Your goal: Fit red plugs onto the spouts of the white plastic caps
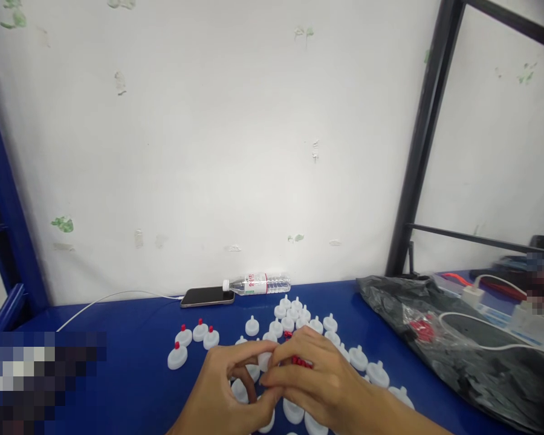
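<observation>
My left hand [236,386] curves thumb and index finger into a ring, and a white nozzle cap [265,361] shows between their tips. Against it, my right hand [315,374] has its fingers pinched together; whatever they grip is hidden. Small red tips [301,362] lie on the table just behind the right hand's fingers. Around and behind both hands stand several loose white nozzle caps [294,313] with bare spouts. Off to the left, a few white caps with red tips [178,356] on their spouts stand in a group.
On the blue table [131,374], a phone [207,296] on a white cable and a lying water bottle [263,284] rest by the wall. A black plastic bag [453,356] spreads along the right side, near a power strip [503,317]. A dark post [421,139] rises behind it.
</observation>
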Motion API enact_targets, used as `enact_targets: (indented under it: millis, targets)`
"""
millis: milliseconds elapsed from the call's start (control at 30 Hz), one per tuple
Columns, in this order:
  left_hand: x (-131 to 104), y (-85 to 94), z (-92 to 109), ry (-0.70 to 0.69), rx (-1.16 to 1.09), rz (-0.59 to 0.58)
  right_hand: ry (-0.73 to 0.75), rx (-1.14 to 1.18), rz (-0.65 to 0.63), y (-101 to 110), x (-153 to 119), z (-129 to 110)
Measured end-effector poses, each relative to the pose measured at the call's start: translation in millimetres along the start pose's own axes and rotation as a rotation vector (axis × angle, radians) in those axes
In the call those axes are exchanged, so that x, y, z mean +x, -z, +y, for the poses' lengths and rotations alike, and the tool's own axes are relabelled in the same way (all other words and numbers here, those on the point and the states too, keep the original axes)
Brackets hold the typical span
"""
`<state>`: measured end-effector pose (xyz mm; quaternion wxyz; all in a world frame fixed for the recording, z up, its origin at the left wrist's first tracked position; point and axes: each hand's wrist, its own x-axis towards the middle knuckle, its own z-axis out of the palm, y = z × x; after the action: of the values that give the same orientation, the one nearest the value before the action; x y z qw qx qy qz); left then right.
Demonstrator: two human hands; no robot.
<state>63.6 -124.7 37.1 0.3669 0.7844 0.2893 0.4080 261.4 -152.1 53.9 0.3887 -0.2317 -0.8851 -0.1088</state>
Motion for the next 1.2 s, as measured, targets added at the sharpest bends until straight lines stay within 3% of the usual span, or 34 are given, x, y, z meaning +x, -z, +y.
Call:
enact_targets:
  millis: [267, 500, 767, 900, 1033, 1200]
  targets:
    - [5.5, 10.8, -0.2, 0.124, 0.096, 0.1, 0.016, -0.066, -0.041, 1.3, -0.7, -0.7]
    - [6.4, 17.0, -5.9, 0.07, 0.078, 0.151, -0.029, -0.136, -0.073, 1.2, -2.8, -1.4]
    - [24.2, 61.2, -16.1, 0.095, 0.212, 0.272, -0.082, -0.173, -0.124, 2.0, -4.6, -1.7]
    - [31.5, 73.3, -27.4, 0.209, 0.236, 0.203, -0.109, -0.153, -0.184, 2.3, -5.3, -0.9]
    - [30.6, 70.5, -37.8, 0.255, 0.24, 0.127, -0.123, -0.136, -0.24, 2.5, -5.1, 0.0]
    - [28.2, 68.2, -42.4, 0.257, 0.358, 0.155, -0.107, -0.119, -0.27, 2.9, -4.3, -0.1]
